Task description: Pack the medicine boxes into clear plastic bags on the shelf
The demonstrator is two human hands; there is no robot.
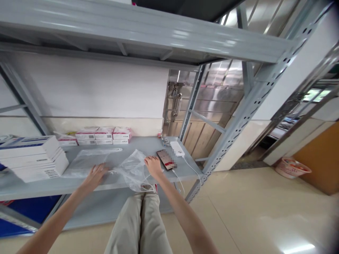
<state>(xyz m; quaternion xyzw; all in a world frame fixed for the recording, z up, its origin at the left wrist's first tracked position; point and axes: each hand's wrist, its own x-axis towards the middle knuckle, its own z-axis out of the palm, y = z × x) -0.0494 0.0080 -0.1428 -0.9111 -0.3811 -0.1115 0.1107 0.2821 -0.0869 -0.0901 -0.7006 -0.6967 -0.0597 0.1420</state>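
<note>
My left hand rests on the grey shelf at the right edge of a flat clear plastic bag, fingers stretched out and holding nothing. The fingers of my right hand are closed on the upper right part of a crumpled clear plastic bag. That bag hangs partly over the shelf's front edge, with a white cord or drawstring at its lower end. Just right of my right hand lies a phone with a white cable plugged in. Behind it is a white power bank.
Stacked white boxes stand at the left of the shelf. Several small pink-and-white boxes line the wall. A metal upright rises at the right, and a beam crosses overhead. A basket sits on the floor.
</note>
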